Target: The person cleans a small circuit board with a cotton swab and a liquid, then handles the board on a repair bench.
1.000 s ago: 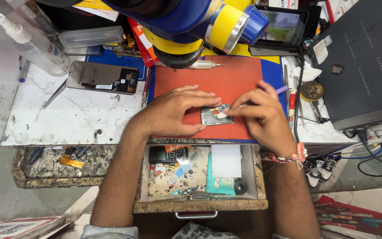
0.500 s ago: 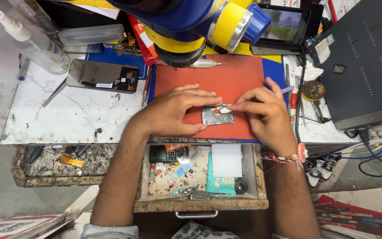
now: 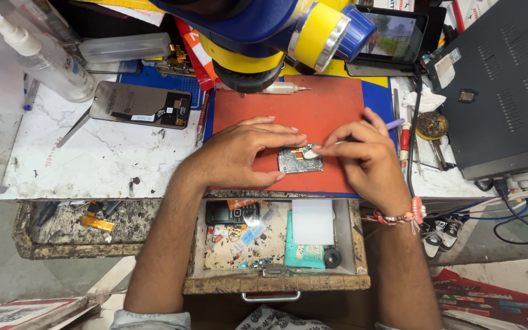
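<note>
Left hand (image 3: 239, 153) is being laid flat, fingers spread and gripping nothing, to pin the small circuit board (image 3: 299, 160) at the centre of the frame onto the orange mat (image 3: 313, 107) beneath the blue-and-yellow microscope (image 3: 276, 36). Right hand (image 3: 362, 153), its fingers pinched together around a purple-handled tool (image 3: 393, 124), is now being pressed onto the board's right end, the tool having been drawn in from its more raised angle of a second ago, so fine work on the board appears to be getting under way. An open drawer (image 3: 276, 278) of small parts is being left untouched at the lower centre.
</note>
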